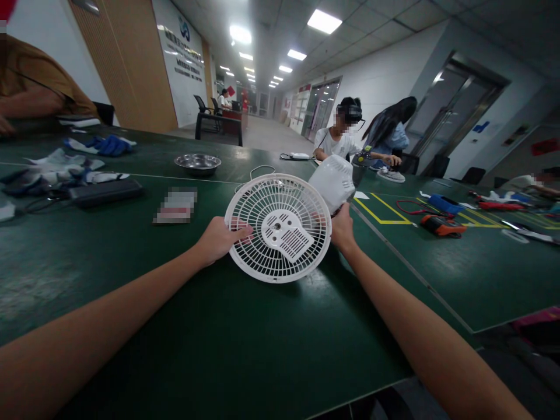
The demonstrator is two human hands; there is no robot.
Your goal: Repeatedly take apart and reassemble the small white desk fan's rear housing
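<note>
Over the near middle of the green bench [219, 344], the white fan grille [262, 256] tilts up toward you, with the white motor housing [333, 182] at its far right edge. Your left hand [219, 239] is curled closed on the grille's left rim. Your right hand [342, 230] grips the housing's base. Keep your hold on the rim, not the thin ribs.

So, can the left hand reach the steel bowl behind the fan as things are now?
Probably, but not freely. Only bare green table lies between the left hand and the steel bowl farther back. But that hand grips the rim of the white fan guard, so it would need to let go first.
</note>
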